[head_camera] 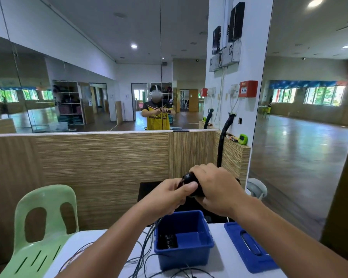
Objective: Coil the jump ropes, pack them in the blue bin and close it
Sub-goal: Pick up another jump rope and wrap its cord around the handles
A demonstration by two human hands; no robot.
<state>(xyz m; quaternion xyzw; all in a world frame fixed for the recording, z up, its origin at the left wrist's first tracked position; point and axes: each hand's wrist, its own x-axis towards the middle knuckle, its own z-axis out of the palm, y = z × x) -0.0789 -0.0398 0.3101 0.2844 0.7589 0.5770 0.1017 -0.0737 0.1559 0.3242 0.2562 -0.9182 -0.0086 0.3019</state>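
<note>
Both hands are raised above the open blue bin (206, 235). My right hand (215, 189) grips the black jump rope handles (190, 179) from above. My left hand (172, 194) pinches the handle end with thumb and fingers. Thin dark rope cord (144, 245) hangs from the hands and lies in loose loops on the white table (223, 265) left of and in front of the bin. Something dark (167, 240), a coil or handle, lies at the bin's bottom left. The blue lid (249, 245) lies flat to the right of the bin.
A light green plastic chair (42, 221) stands left of the table. A wooden partition (100, 157) with a mirror above it rises behind. A black surface (149, 189) sits past the table's far edge. Open wooden floor lies to the right.
</note>
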